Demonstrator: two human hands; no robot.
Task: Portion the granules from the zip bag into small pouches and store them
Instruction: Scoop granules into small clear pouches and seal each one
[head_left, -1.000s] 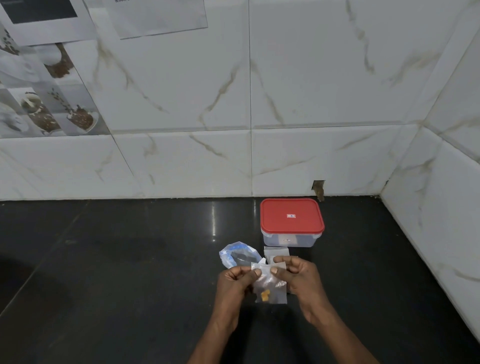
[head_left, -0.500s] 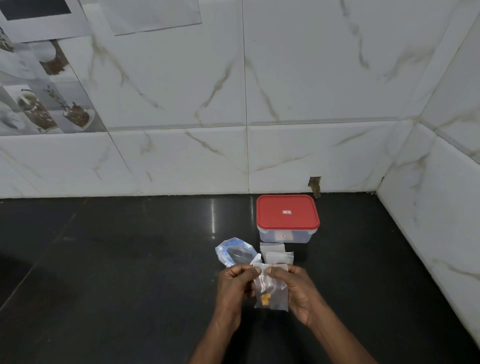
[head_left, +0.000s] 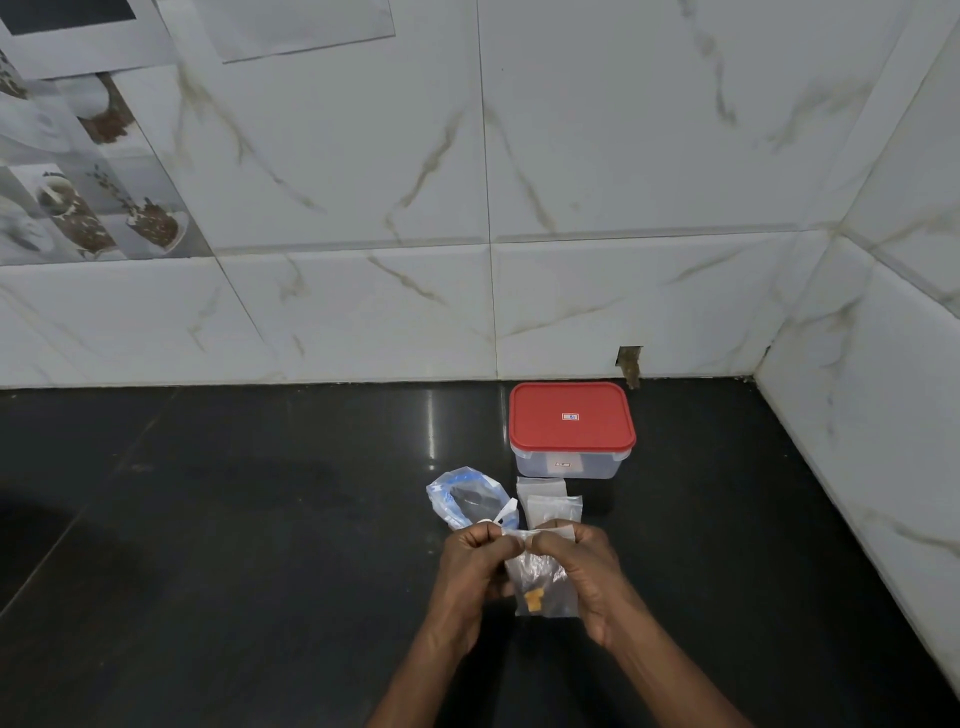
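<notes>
Lately, small pouch (head_left: 540, 582), orange granules (head_left: 533, 600) at its bottom, hung above the tabletop (head_left: 260, 519), near the zip bag (head_left: 462, 499). Left hand (head_left: 470, 566) and right hand (head_left: 582, 566) pinched its top edge, fingertips drawn closer than a moment earlier. Sealing was judged under way, with storing still to come.

No text, brand or number resolves on my feed. I log these marks relative to the container (head_left: 602, 466):

1. Centre of its red lid (head_left: 597, 434): a small rectangular sticker (head_left: 570, 417), white with red and blue. Its characters are too small for me to read.
2. Clear front wall, just below the lid: a white label (head_left: 563, 465) bearing a short dark line of print. I cannot read it.
3. Wall far up and left of the container: printed sheets (head_left: 78, 197) carrying pictures. Any lettering on them is too blurred to tell.
</notes>
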